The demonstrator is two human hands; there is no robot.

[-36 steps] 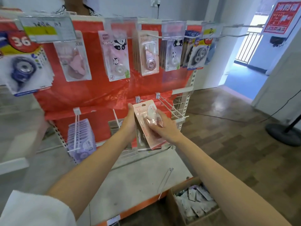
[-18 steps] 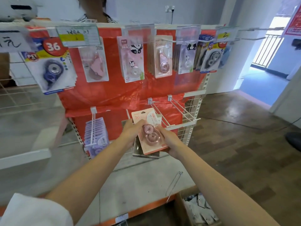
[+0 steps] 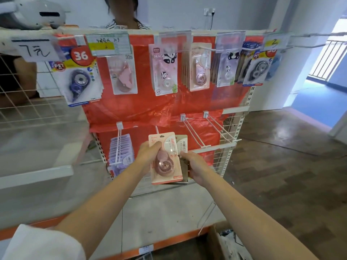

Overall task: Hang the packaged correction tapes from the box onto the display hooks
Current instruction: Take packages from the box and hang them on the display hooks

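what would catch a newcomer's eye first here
Probably the red backing sheet across the rack, with carded tapes hung along the top row. Then the pink pack at centre, gripped by the left hand, while the right hand holds more packs behind it, beside bare hooks.

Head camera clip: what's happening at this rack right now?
A person is stocking a display rack with packaged correction tapes. The left hand grips a pink pack by its left edge, while the right hand holds more packs stacked just behind it. They are held up in front of the lower row, and none is on a hook yet. To the right, two lower hooks stand bare. The upper row is already hung with packs, and the cardboard box sits on the floor at lower right.
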